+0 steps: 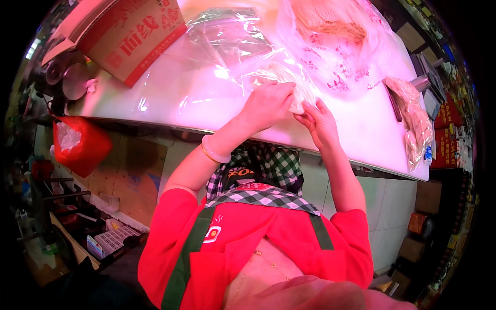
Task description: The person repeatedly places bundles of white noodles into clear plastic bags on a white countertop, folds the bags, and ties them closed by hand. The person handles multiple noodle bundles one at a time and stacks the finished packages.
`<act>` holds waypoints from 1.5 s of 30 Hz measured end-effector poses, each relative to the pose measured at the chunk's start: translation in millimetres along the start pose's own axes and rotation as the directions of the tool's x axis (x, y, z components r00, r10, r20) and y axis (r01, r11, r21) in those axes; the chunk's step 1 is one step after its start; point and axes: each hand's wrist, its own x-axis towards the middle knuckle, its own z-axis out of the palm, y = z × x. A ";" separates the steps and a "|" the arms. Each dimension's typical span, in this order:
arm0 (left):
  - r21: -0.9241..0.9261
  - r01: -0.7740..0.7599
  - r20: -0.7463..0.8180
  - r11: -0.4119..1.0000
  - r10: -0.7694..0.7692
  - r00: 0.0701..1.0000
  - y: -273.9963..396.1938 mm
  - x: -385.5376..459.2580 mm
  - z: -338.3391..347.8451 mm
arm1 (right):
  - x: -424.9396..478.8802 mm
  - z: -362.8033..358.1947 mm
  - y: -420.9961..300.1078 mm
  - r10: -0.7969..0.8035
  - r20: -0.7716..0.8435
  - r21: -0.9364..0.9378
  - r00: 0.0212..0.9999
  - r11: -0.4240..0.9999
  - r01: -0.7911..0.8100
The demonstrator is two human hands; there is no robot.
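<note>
A small bundle of thin white noodles [305, 91] lies at the mouth of a clear plastic bag [232, 42], low over the white tabletop [162, 97]. My left hand [271, 101], with a pale bangle on its wrist, has its curled fingers on the bundle's left side. At the near end, my right hand [318, 123] pinches the bundle between thumb and fingers. Whether all of the bundle is inside the film is hard to tell. Beyond my hands, a large translucent bag with red print [333, 71] holds more noodles [329, 15].
An open cardboard box [135, 38] stands at the back left, near a round metal object [74, 81]. A red plastic bag [83, 145] hangs off the left edge. To the right lie a film-wrapped brownish package [414, 120] and a thin dark stick-like object [393, 104].
</note>
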 end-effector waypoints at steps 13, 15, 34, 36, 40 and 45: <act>-0.106 -0.013 -0.218 0.994 -0.010 0.976 14.1 8.4 9.1 | 33.5 10.6 -13.7 -0.365 0.495 -0.833 0.789 0.059 0.550; -0.113 -0.013 -0.236 0.993 -0.014 0.972 18.8 9.4 6.9 | 43.8 -0.9 -12.2 -0.272 0.672 -0.738 0.689 -0.167 0.653; -0.335 -0.153 -0.176 0.930 0.097 0.979 58.6 -21.5 14.0 | 123.3 47.4 23.0 -0.405 0.837 -0.509 0.368 -0.328 0.796; -0.314 -0.150 -0.189 0.937 0.093 0.978 57.5 -26.0 14.1 | 128.6 87.1 19.4 -0.274 0.581 -0.742 0.766 0.208 0.637; -0.334 -0.192 -0.236 0.923 0.116 0.965 56.3 -25.8 18.9 | 153.0 83.6 32.3 -0.203 0.623 -0.729 0.755 0.200 0.655; -0.301 -0.120 -0.171 0.946 0.071 0.983 39.3 -33.4 20.2 | 145.2 73.5 49.8 -0.298 0.587 -0.718 0.753 0.238 0.654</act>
